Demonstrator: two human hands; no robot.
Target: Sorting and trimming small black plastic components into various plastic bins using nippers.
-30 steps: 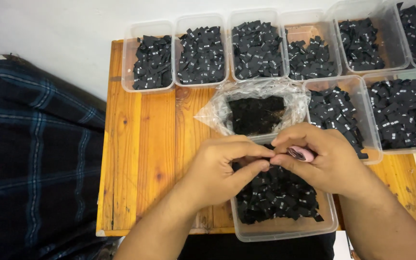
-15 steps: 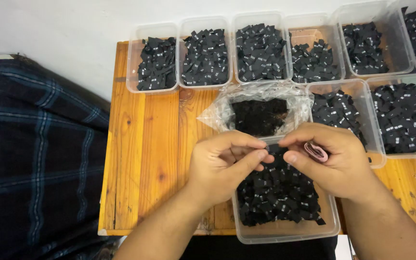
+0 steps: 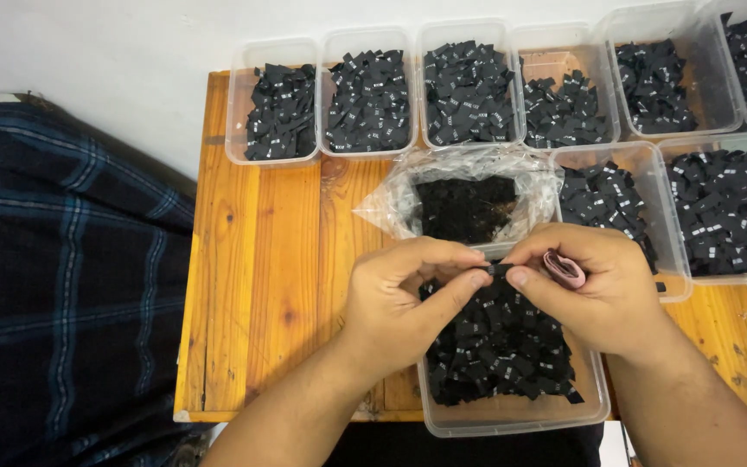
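Both hands met over the near tub (image 3: 512, 415) at 6 o'clock — the left hand (image 3: 399, 303) and right hand (image 3: 603, 290) were pinching one small black tag (image 3: 496, 270) between fingertips. The right palm also held a pink roll (image 3: 565, 268) (tape, maybe). A plastic bag (image 3: 464, 203) of tags sat just beyond at 12 o'clock.

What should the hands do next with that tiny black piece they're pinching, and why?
Probably slip the small black label in beside the pink roll tucked in the right hand. Both hands pinch it together just above the clear tub of similar black labels, with the left hand steadying it, so it looks freshly picked out.
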